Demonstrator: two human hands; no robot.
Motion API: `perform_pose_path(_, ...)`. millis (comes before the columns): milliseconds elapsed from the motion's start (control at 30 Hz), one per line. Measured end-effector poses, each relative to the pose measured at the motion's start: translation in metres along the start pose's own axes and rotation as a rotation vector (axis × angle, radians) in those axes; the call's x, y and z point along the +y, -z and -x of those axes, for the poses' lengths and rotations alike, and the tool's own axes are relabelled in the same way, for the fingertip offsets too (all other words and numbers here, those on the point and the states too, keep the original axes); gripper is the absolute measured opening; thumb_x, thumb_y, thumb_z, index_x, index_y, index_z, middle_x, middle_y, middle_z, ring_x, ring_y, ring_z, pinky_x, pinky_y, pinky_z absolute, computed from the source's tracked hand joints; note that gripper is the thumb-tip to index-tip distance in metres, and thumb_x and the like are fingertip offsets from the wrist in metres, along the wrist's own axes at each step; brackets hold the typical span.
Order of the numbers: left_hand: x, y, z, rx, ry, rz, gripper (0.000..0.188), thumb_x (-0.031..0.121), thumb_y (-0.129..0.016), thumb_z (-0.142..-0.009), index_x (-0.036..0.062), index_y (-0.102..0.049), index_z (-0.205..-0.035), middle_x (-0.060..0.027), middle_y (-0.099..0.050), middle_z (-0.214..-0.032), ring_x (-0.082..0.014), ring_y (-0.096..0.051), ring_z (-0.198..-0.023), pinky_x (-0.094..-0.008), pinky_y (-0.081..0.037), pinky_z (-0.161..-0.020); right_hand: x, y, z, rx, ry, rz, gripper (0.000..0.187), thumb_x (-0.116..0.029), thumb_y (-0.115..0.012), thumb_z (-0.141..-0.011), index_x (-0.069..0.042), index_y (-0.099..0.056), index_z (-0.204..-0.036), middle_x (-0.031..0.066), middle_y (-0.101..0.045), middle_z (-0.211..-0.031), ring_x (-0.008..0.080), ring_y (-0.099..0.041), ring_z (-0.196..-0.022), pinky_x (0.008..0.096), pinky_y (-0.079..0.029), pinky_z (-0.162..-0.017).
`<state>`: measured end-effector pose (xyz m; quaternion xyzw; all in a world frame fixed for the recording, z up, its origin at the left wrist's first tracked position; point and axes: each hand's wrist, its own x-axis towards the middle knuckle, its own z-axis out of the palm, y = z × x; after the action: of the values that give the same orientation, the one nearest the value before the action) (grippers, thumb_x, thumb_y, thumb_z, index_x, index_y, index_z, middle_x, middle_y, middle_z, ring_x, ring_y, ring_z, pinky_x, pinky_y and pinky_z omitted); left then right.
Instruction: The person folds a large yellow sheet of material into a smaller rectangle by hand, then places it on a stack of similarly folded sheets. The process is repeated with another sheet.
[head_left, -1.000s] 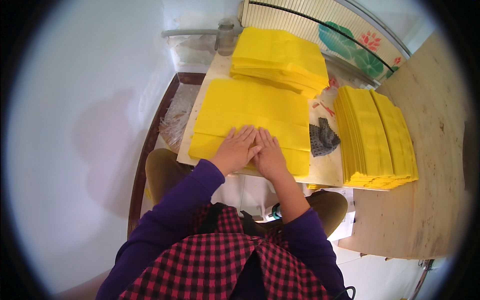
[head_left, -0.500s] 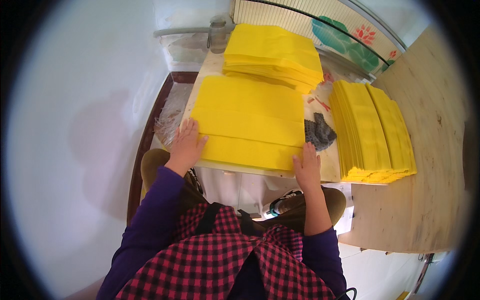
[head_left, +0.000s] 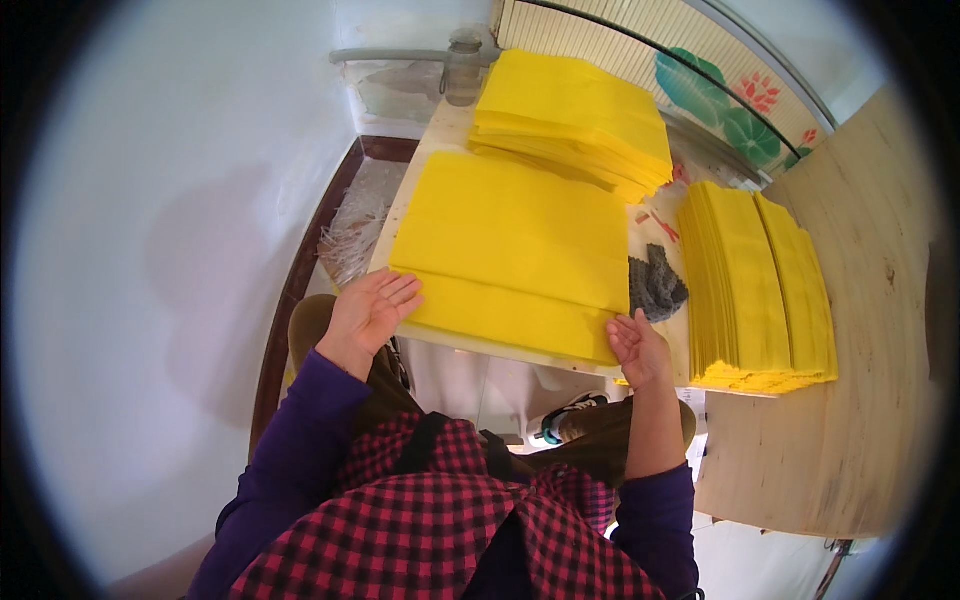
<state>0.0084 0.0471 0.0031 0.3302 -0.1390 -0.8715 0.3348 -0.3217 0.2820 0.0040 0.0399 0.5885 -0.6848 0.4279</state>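
A flat pile of yellow fabric-like sheets [head_left: 515, 225] lies before me on a low wooden table, with a crease running across near its front edge. My left hand [head_left: 368, 312] is at the pile's near left corner, palm turned up, fingers stretched out and nothing held. At the near right corner is my right hand [head_left: 642, 348], palm tilted inward and fingers slightly bent apart, holding nothing. Whether either hand's edge touches the sheets is hard to tell. Behind lies a thicker stack of yellow sheets [head_left: 575, 115].
Folded yellow bundles [head_left: 745, 290] stand in rows at the right. Between them and the pile sits a dark grey knitted cloth [head_left: 657, 285], with small red strips [head_left: 665, 228] behind it. A clear jar [head_left: 462, 70] stands at the back left. Clear plastic [head_left: 358, 220] lies by the left wall.
Both hands have turned from palms down on the sheets' near corners to palms up or inward. The whole view has shifted slightly, so the table appears farther right.
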Motion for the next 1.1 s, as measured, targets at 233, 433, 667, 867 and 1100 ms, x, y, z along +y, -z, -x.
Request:
perform_pose_path(233,0.019,-0.004,-0.013,0.074,0.030,-0.050,0.052,0.016,-0.051,-0.096,-0.0105,-0.030,-0.135,-0.0281,-0.033,-0.143,-0.0401,-0.037,-0.133,-0.0533,-0.036,-0.107,-0.016,-0.009,-0.024,-0.024,0.019,0.330,0.025,-0.024,-0.059,-0.094,0.001,-0.058,-0.096,0.0130,-0.068,-0.081,0.0169,-0.066,-0.065,0.0258,-0.057,-0.057)
perform_pose_path(433,0.031,0.003,-0.036,0.027,-0.026,-0.246,0.030,0.017,-0.054,-0.094,-0.0005,-0.051,-0.119,-0.0174,-0.057,-0.122,-0.0303,-0.056,-0.113,-0.0448,-0.047,-0.095,-0.026,-0.016,-0.022,-0.029,-0.020,0.399,0.018,-0.020,-0.059,-0.093,-0.001,-0.058,-0.094,0.0137,-0.068,-0.081,0.0171,-0.066,-0.066,0.0263,-0.057,-0.057)
perform_pose_path(667,0.049,-0.009,-0.061,0.043,-0.001,-0.550,0.024,0.020,-0.057,-0.093,0.0062,-0.055,-0.113,-0.0059,-0.065,-0.109,-0.0190,-0.064,-0.094,-0.0346,-0.051,-0.083,-0.033,-0.017,-0.019,-0.084,-0.029,0.463,0.025,-0.024,-0.058,-0.094,0.000,-0.060,-0.099,0.0120,-0.068,-0.085,0.0175,-0.067,-0.068,0.0273,-0.057,-0.059)
perform_pose_path(867,0.061,-0.023,-0.090,-0.019,-0.037,-0.680,0.025,0.017,-0.059,-0.092,0.0064,-0.055,-0.114,-0.0038,-0.065,-0.101,-0.0125,-0.062,-0.087,-0.0272,-0.050,-0.076,-0.049,-0.022,-0.046,-0.082,0.008,0.551,0.029,-0.028,-0.054,-0.097,-0.001,-0.062,-0.102,0.0092,-0.068,-0.090,0.0153,-0.066,-0.075,0.0276,-0.056,-0.064)
perform_pose_path(1100,0.070,-0.050,-0.138,-0.011,-0.058,-0.813,0.032,0.014,-0.060,-0.091,0.0030,-0.054,-0.120,-0.0053,-0.064,-0.102,-0.0137,-0.062,-0.089,-0.0265,-0.050,-0.076,-0.073,-0.038,-0.093,-0.095,0.070,0.594,0.026,-0.025,-0.060,-0.093,0.000,-0.062,-0.102,0.0075,-0.068,-0.089,0.0155,-0.066,-0.075,0.0283,-0.055,-0.068)
